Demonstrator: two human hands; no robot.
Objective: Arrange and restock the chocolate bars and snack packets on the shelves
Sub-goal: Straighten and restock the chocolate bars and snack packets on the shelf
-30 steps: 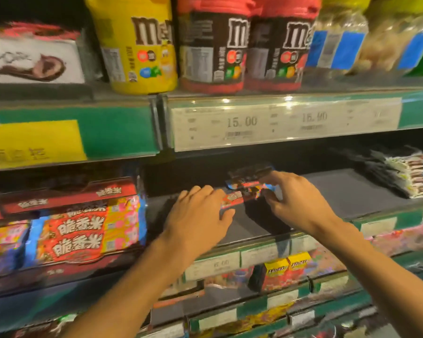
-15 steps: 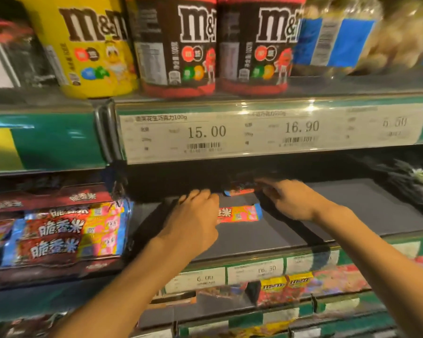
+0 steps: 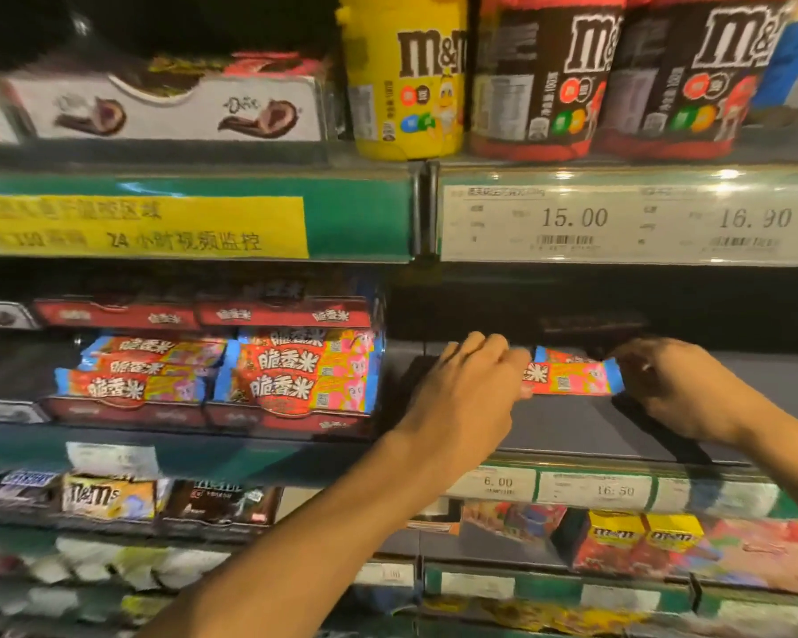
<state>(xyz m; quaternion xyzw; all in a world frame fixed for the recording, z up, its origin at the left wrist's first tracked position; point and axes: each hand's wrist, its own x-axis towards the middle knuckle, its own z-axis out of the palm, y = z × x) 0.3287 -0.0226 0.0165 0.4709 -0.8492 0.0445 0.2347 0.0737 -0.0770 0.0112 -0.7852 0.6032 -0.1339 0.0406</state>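
your left hand (image 3: 468, 384) is curled nearly closed, fingers pinching the left end of a red-and-pink bar (image 3: 572, 377). your right hand (image 3: 673, 384) is cupped half open, fingertips at the bar's blue right end (whether it truly grips, you cannot tell). the bar sits low over the dark shelf (image 3: 595, 430), another packet just behind it. half a second ago only your left hand touched it; the right reached further back.

Long red, pink and blue shiny chocolate bar packet (image 3: 572, 378), lying flat sideways, held at both ends above the dark grey shelf (image 3: 572, 430), a second like it just behind
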